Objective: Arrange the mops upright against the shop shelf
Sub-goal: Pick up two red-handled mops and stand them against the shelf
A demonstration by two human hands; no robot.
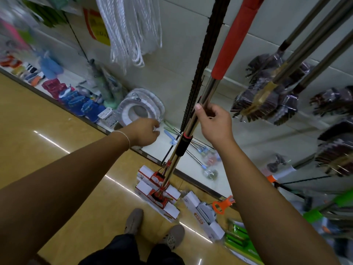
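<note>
Two steel-handled mops stand upright side by side, their red grip high up and their boxed white-and-red heads on the floor by the shelf base. My right hand is closed around the shiny shafts just above a black collar. My left hand hovers left of the shafts over the lowest shelf, fingers curled loosely, touching nothing that I can make out. A dark perforated shelf upright rises right behind the mops.
More boxed mop heads and green packs lie on the floor to the right. Wrapped brooms hang at upper right, white rope at upper left. Toilet seats and small goods fill the lowest shelf. My shoes stand close.
</note>
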